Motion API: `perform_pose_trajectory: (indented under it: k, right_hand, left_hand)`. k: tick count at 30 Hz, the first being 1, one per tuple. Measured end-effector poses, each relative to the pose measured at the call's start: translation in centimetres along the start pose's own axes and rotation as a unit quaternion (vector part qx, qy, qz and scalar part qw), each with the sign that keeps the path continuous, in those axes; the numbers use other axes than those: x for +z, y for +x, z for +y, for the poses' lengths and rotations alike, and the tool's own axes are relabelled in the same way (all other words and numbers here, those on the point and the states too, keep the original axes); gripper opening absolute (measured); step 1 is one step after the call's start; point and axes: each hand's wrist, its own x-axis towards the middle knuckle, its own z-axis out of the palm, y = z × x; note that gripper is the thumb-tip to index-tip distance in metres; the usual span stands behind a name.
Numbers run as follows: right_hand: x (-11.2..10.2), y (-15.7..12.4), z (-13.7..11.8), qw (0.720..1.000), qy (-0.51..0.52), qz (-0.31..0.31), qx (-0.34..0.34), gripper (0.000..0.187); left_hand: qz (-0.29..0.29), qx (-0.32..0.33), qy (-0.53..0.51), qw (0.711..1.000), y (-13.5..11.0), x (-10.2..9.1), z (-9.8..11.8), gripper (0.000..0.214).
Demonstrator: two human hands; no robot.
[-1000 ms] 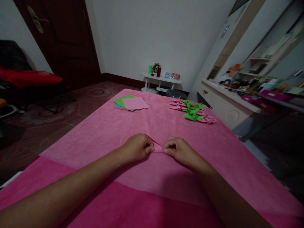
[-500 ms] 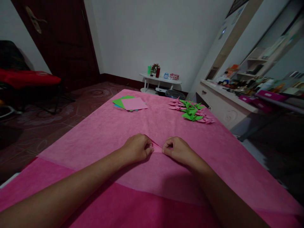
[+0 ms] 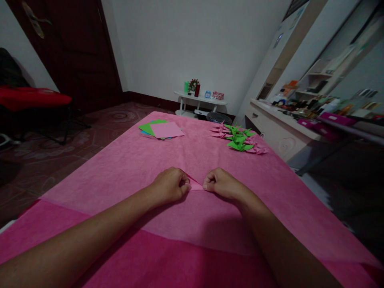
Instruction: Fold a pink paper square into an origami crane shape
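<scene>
Far left, red cushioned chair (image 3: 30,97) against the wall, dark door (image 3: 75,48) behind it, patterned floor below. The bench is covered by a pink cloth (image 3: 120,168), lighter on the far part, deeper pink on the strip nearest the camera. Far-left area of the cloth: flat paper stack (image 3: 163,130), pink sheet on top, green and blue edges showing under it, well apart from both hands. Left forearm comes in from the bottom left; left hand (image 3: 169,186) rests on the cloth near the middle, knuckles up, fingers curled, grip closed together on the left end of the pink paper piece (image 3: 195,186). That piece is small and folded and lies flat on the cloth, right between the two hands, only a narrow pointed sliver showing, the rest hidden under the fingers. Right hand (image 3: 222,185) is just beside it, also curled, grip pinched on the right end of the same piece; the hands are nearly touching each other. Past the right hand, toward the far right edge of the cloth, a pile of folded cranes (image 3: 240,140), green and pink mixed, touching one another. Behind the bench, small white side table (image 3: 200,100) with little items, too small to tell. Far right, pale dresser (image 3: 279,132) with a cluttered top.
</scene>
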Motion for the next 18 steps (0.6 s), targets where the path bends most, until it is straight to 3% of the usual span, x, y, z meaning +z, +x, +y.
perform_pose_trajectory:
  k: [18]
  right_hand:
    - [0.45, -0.06, -0.36, 0.999, -0.044, 0.006, 0.004, 0.010]
  left_hand:
    - [0.014, 0.017, 0.023, 0.999, -0.17, 0.03, 0.15, 0.020]
